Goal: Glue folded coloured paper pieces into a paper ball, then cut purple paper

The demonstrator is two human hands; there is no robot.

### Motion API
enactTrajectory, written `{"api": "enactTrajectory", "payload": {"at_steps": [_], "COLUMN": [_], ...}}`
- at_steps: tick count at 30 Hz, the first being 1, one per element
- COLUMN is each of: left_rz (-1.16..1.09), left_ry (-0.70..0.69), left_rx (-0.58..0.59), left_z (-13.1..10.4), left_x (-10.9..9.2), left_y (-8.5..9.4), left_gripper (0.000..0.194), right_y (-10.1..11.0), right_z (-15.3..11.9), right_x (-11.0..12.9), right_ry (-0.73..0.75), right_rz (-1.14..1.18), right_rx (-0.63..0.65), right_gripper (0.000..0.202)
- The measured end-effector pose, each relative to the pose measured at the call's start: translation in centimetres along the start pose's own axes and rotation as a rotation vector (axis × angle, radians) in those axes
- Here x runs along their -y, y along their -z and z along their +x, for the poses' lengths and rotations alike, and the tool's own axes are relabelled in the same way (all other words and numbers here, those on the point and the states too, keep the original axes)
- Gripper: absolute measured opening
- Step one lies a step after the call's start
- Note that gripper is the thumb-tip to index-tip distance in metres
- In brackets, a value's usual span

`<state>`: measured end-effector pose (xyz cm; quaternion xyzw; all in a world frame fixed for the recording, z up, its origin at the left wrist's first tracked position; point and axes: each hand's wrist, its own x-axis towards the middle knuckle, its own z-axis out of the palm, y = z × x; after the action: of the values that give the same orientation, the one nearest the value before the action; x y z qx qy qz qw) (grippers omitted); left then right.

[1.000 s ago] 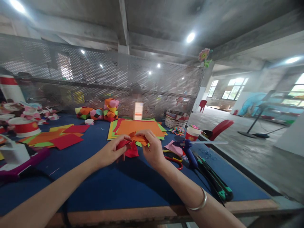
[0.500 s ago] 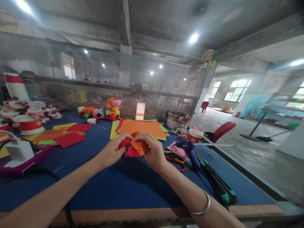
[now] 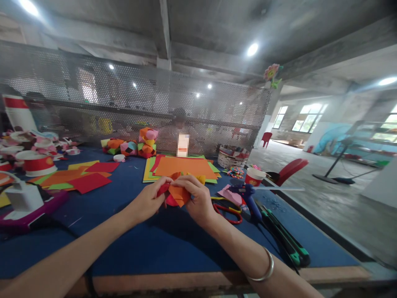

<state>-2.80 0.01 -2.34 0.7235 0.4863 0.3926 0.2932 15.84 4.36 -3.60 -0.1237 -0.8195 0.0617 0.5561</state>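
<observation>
An orange, red and yellow folded paper piece (image 3: 179, 196) is held between both hands above the blue table, in front of a stack of coloured sheets (image 3: 182, 166). My left hand (image 3: 151, 199) pinches its red part on the left side. My right hand (image 3: 198, 198) grips the orange part from the right, fingers bent over the top. Both hands cover some of the folds. Just right of my right hand lie red-and-yellow scissors (image 3: 229, 210), with pink paper (image 3: 231, 194) and a blue glue gun (image 3: 248, 194) beside them.
Woven paper balls (image 3: 147, 142) and a basket (image 3: 232, 156) stand at the back by a perforated screen (image 3: 124, 99). Loose sheets (image 3: 89, 182), paper cups (image 3: 35, 163) and a purple power strip (image 3: 46, 209) are left. Green-and-black cutters (image 3: 288, 238) lie right.
The paper piece has been turned and tilted slightly between the fingers, with its orange part now pointing downward. My right fingers have shifted left over its top, and more yellow shows behind them.
</observation>
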Motion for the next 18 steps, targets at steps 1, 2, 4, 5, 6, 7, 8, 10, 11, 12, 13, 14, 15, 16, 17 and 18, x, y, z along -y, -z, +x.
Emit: {"api": "enactTrajectory", "payload": {"at_steps": [1,2,4,5,6,7,8,10,11,12,13,14,15,16,17,18], "left_rz": [0.000,0.000,0.000,-0.002,-0.005,-0.007,-0.007,0.001,0.007,0.012,0.015,0.015,0.013,0.009,0.003,-0.004], "left_ry": [0.005,0.010,0.009,0.002,-0.006,-0.012,-0.016,-0.020,-0.021,-0.022,-0.023,-0.023,-0.021,-0.018,-0.013,-0.007], "left_rx": [-0.004,-0.013,-0.037,-0.052,-0.068,-0.083,-0.098,-0.123,-0.130,-0.133,-0.133,-0.131,-0.127,-0.122,-0.119,-0.116], "left_z": [-0.02,-0.03,-0.03,-0.02,-0.02,-0.02,-0.04,-0.12,-0.16,-0.20,-0.23,-0.24,-0.25,-0.24,-0.22,-0.19], "left_x": [0.00,0.01,0.02,0.01,-0.02,-0.07,-0.14,-0.33,-0.42,-0.50,-0.55,-0.56,-0.54,-0.49,-0.41,-0.34], "left_y": [-0.04,-0.08,-0.20,-0.28,-0.36,-0.44,-0.52,-0.63,-0.66,-0.68,-0.68,-0.67,-0.66,-0.64,-0.63,-0.62], "left_gripper": [0.038,0.038,0.038,0.037,0.037,0.036,0.036,0.034,0.034,0.033,0.033,0.034,0.034,0.034,0.035,0.036], "right_y": [-0.05,-0.10,-0.22,-0.29,-0.36,-0.42,-0.47,-0.55,-0.58,-0.60,-0.62,-0.63,-0.63,-0.64,-0.65,-0.66], "right_z": [-0.06,-0.11,-0.20,-0.23,-0.25,-0.25,-0.24,-0.21,-0.19,-0.17,-0.17,-0.17,-0.17,-0.18,-0.19,-0.18], "right_x": [-0.02,-0.02,0.01,0.04,0.09,0.15,0.22,0.33,0.37,0.38,0.37,0.34,0.30,0.26,0.24,0.23], "right_ry": [-0.001,-0.001,-0.003,-0.008,-0.017,-0.028,-0.040,-0.053,-0.055,-0.055,-0.056,-0.059,-0.061,-0.063,-0.064,-0.060], "right_rz": [0.004,0.007,0.006,0.000,-0.008,-0.016,-0.019,-0.011,-0.005,-0.004,-0.009,-0.017,-0.026,-0.031,-0.028,-0.021], "right_rx": [-0.001,-0.001,0.000,0.002,0.003,0.004,0.004,-0.001,-0.005,-0.007,-0.007,-0.004,-0.002,-0.002,-0.002,-0.004], "right_gripper": [0.043,0.048,0.059,0.064,0.067,0.068,0.067,0.062,0.059,0.056,0.053,0.052,0.052,0.052,0.053,0.054]}}
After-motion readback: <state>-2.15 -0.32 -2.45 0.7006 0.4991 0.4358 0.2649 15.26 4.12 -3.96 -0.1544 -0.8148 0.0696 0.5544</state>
